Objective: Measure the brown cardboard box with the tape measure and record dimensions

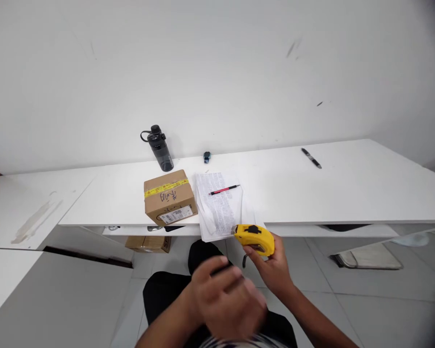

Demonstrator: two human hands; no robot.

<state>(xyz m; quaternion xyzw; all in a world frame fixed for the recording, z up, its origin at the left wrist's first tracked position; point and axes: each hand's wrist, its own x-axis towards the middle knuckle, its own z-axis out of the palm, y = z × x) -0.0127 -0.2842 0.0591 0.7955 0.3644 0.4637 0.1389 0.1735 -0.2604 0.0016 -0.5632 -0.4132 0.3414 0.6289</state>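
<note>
My right hand (273, 268) is closed round a yellow tape measure (255, 238), held just below the front edge of the white table (311, 193). My left hand (226, 297) hovers over my lap, blurred by motion, fingers loosely spread, holding nothing I can make out. On the table stands a small cardboard box (169, 197) with a yellow tape strip and a shipping label. Beside it lie printed paper sheets (219, 208) with a red pen (224, 190) on top.
A dark water bottle (160, 147) stands against the wall behind the box. A small blue object (207, 156) lies near it. A black marker (311, 158) lies at the far right. Another cardboard box (148, 243) sits on the floor under the table. A second white surface (29, 212) adjoins at left.
</note>
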